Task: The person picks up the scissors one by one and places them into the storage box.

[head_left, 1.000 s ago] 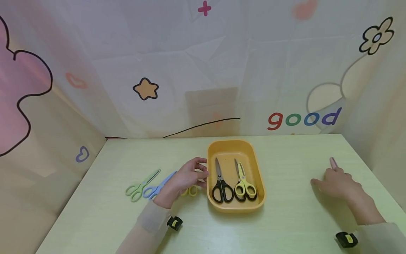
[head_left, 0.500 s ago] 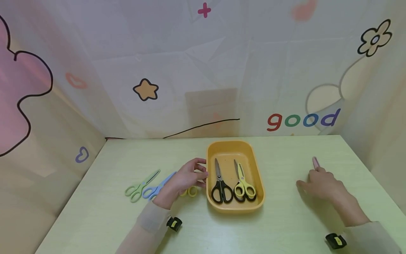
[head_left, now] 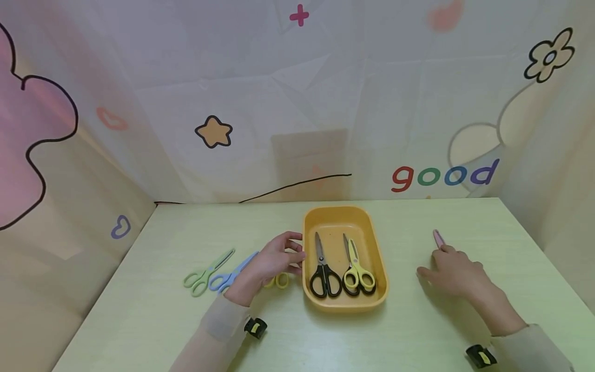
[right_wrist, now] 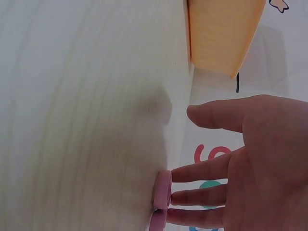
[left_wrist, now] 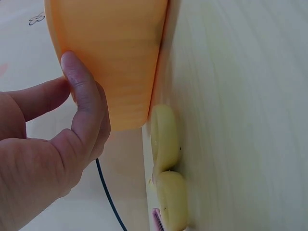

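In the head view, my left hand [head_left: 274, 258] is at the left side of a yellow tray [head_left: 308, 289], its thumb and fingers pinching the rim. Inside lie black-handled scissors [head_left: 321, 268] and yellow scissors [head_left: 355, 268] on top of another black-handled pair. My right hand [head_left: 457, 271] is right of the tray, fingers extended over pink scissors [head_left: 438, 238] flat on the table. Its fingertips touch the pink handle loops [right_wrist: 162, 190] in the right wrist view, with the thumb held apart. Most of the pink pair is hidden under the hand.
Left of the tray lie green scissors [head_left: 206, 274], blue scissors [head_left: 232, 274] and yellow scissors [head_left: 281, 280], the last two partly hidden by my left hand and wrist. A printed curtain [head_left: 251, 93] hangs at the table's back edge.
My right hand has slid left across the table toward the tray, and the pink scissors have moved with it. The left hand and tray have stayed in place.
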A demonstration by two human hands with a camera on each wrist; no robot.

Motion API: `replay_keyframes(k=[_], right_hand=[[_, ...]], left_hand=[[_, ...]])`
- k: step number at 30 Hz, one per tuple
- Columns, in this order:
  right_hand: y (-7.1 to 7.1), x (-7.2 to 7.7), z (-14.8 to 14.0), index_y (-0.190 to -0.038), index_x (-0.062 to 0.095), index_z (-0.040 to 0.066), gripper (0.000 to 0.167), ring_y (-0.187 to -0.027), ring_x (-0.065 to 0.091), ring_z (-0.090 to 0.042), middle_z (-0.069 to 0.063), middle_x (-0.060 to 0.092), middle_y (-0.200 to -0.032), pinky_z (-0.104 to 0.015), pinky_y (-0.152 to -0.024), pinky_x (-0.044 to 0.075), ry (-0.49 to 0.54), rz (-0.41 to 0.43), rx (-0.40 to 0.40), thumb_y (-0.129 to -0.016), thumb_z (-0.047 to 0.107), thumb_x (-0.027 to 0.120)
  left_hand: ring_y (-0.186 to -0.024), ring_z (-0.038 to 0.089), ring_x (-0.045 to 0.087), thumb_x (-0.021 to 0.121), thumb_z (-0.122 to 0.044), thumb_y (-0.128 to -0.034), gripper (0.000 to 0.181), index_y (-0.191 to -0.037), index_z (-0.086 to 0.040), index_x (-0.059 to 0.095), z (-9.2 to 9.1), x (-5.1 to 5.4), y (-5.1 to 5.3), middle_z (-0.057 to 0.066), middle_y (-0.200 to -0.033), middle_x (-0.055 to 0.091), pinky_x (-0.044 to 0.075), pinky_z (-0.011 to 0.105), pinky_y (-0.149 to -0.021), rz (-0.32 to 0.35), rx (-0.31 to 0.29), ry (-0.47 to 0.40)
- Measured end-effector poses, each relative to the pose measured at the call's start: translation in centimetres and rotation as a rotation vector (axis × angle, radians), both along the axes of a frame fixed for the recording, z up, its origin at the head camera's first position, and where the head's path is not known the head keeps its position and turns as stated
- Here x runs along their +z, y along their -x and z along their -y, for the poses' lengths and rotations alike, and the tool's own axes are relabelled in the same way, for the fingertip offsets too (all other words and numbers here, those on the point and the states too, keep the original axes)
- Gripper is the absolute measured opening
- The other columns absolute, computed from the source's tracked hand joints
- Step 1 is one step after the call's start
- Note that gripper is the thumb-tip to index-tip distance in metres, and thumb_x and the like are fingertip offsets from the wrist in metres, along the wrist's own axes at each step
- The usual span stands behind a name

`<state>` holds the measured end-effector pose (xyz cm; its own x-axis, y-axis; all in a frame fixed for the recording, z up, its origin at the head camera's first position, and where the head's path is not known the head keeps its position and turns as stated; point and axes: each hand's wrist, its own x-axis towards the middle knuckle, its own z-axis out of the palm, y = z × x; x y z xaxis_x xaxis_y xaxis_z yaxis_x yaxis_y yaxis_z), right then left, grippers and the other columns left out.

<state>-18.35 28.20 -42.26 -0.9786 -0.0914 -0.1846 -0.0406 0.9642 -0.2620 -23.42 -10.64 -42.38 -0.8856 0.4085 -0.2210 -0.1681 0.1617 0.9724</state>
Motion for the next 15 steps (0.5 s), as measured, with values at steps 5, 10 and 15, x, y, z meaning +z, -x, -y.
replay_keyframes(k=[5,10,15], right_hand=[[0.0,0.1,0.1,-0.129,0.055,-0.014,0.066,-0.117,0.043,-0.065,-0.045,0.04,-0.138,-0.083,-0.083,0.038,0.0,-0.013,-0.023,-0.096,0.042,0.067],[0.0,0.2,-0.6,-0.135,0.05,-0.013,0.065,-0.118,0.037,-0.07,-0.05,0.034,-0.136,-0.081,-0.08,0.041,0.03,-0.037,-0.038,-0.095,0.035,0.069],[0.0,0.5,-1.3,-0.132,0.05,-0.014,0.055,-0.109,0.043,-0.066,-0.049,0.039,-0.128,-0.075,-0.075,0.047,0.058,-0.011,-0.015,-0.094,0.022,0.066]], left_hand=[[-0.082,0.022,0.063,0.058,0.007,-0.1008,0.049,-0.146,0.007,0.039,0.2,-0.1,0.0,0.018,-0.111,0.053,0.061,0.033,-0.071,0.005,-0.001,-0.002],[-0.083,0.022,0.061,0.057,0.007,-0.101,0.049,-0.147,0.007,0.039,0.0,0.0,-0.1,0.018,-0.111,0.053,0.061,0.032,-0.07,0.001,-0.002,0.001],[-0.083,0.022,0.062,0.058,0.007,-0.1006,0.049,-0.146,0.007,0.04,0.0,0.1,0.0,0.018,-0.111,0.053,0.061,0.033,-0.07,-0.004,0.0,0.001]])
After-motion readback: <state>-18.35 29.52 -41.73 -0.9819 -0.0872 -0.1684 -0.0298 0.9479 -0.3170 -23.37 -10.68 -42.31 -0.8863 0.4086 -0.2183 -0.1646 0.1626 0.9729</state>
